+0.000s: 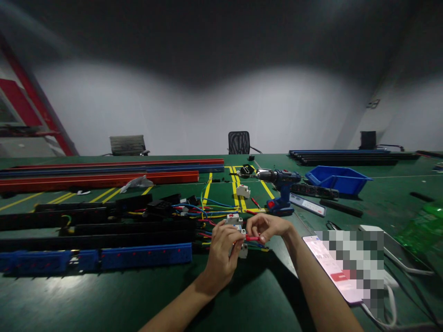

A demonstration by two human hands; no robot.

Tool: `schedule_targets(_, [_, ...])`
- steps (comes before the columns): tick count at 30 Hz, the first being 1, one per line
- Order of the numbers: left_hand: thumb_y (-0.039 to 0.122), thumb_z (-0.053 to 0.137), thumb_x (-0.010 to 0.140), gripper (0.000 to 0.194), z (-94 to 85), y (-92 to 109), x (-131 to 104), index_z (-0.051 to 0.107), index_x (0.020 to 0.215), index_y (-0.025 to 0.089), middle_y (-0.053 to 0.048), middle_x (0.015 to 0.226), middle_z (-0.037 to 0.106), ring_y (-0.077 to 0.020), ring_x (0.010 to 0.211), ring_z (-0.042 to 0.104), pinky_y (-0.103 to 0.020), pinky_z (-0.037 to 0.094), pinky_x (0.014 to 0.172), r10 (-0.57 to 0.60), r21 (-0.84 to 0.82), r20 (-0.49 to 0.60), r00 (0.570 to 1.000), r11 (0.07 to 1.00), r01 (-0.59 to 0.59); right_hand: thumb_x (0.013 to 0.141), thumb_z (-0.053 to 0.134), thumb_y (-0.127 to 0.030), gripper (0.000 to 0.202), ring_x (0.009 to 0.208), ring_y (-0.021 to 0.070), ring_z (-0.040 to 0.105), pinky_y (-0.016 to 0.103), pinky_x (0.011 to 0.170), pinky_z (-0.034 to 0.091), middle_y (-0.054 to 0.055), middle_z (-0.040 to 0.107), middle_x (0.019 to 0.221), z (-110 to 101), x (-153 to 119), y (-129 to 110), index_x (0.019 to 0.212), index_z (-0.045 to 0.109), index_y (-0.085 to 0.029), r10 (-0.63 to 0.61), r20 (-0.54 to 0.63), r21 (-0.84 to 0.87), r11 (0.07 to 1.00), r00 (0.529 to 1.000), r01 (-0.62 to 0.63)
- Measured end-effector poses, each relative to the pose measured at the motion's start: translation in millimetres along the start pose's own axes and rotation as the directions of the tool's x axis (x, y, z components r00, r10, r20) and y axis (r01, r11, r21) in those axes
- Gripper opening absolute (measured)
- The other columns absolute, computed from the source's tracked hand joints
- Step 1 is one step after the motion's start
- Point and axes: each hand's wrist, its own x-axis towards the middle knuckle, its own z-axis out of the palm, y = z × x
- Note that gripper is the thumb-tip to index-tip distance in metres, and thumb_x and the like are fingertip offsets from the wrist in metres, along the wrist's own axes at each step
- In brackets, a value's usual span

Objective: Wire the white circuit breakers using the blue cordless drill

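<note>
My left hand (223, 249) is closed, its thumb and fingers pinched at the left end of a short red wire piece (253, 238). At the other end of that piece, the thumb and fingertips of my right hand (269, 227) are closed on it. Just behind and beside my left fingers are white miniature circuit breakers (232, 219); whether the left hand also grips one is hidden by its fingers. One more breaker (243, 191) lies farther back on the table. Coloured wires (204, 212) run from black power strip housings (138, 228) toward my hands.
A blue cordless drill (282, 189) stands behind my right hand, with a blue bin (337, 180) beyond it. Phones, including a lit one (332, 267), and cables lie right. A blue strip (145, 258) lies front left; red rails (104, 182) lie behind.
</note>
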Motion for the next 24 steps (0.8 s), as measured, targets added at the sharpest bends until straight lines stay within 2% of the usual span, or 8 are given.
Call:
schedule_targets(3, [0.016,0.051,0.097,0.016,-1.6,2,3,0.06,0.107,0.024,-0.003,0.102,0.066,-0.0212,0.109,0.057,-0.048,0.037,0.109,-0.02,0.002,0.074,0.997,1.0,0.02,0.07,0.085,-0.037,0.045,0.062,0.0087,0.06,0.017,0.057,0.045,0.0,0.066,0.073,-3,-7,-3,0.104,0.069,-0.011,0.068,0.004,-0.066,0.996,0.998,-0.068])
schedule_targets(8, [0.016,0.054,0.092,0.018,-1.8,4,7,0.061,0.107,0.023,-0.006,0.109,0.063,-0.024,0.115,0.054,-0.048,0.038,0.108,-0.029,0.02,0.201,0.979,0.999,0.025,0.077,0.079,-0.042,0.038,0.058,0.0074,0.054,0.019,0.056,0.042,-0.001,0.064,0.07,-10,-19,-4,0.099,0.073,-0.011,0.153,-0.062,-0.173,0.971,0.986,-0.162])
schedule_targets(10, [0.014,0.056,0.087,0.032,-0.8,4,6,0.058,0.118,0.023,-0.008,0.116,0.061,-0.025,0.119,0.051,-0.049,0.036,0.11,-0.015,0.025,0.266,0.964,1.0,0.009,0.075,0.079,-0.045,0.04,0.06,0.0082,0.055,0.019,0.057,0.043,0.0,0.066,0.073,-13,-22,-4,0.098,0.074,-0.012,0.239,-0.076,-0.233,0.94,0.968,-0.251])
schedule_targets(14, [0.013,0.057,0.081,0.066,2.4,0,1,0.038,0.143,0.02,-0.011,0.131,0.056,-0.0264,0.127,0.047,-0.048,0.036,0.113,0.0,0.067,0.37,0.929,0.997,-0.026,0.073,0.079,-0.05,0.046,0.06,0.0093,0.058,0.019,0.054,0.043,0.002,0.069,0.075,-17,-25,-1,0.099,0.075,-0.012,0.378,-0.079,-0.319,0.867,0.922,-0.383])
schedule_targets(17, [0.015,0.057,0.081,0.073,4.6,-2,-3,0.031,0.149,0.021,-0.011,0.135,0.054,-0.0273,0.13,0.045,-0.049,0.034,0.114,-0.017,0.145,0.401,0.916,0.988,-0.045,0.071,0.079,-0.049,0.046,0.057,0.009,0.057,0.017,0.05,0.041,0.002,0.07,0.074,-19,-25,3,0.099,0.076,-0.012,0.413,-0.088,-0.341,0.843,0.907,-0.417])
schedule_targets(24, [0.022,0.065,0.079,0.073,6.7,-2,-4,0.039,0.147,0.024,-0.011,0.146,0.046,-0.0317,0.14,0.035,-0.056,0.024,0.117,-0.074,0.31,0.392,0.917,0.949,-0.056,0.067,0.08,-0.047,0.047,0.059,0.01,0.06,0.018,0.051,0.045,0.002,0.072,0.077,-17,-16,6,0.101,0.076,-0.014,0.455,-0.127,-0.359,0.807,0.882,-0.468])
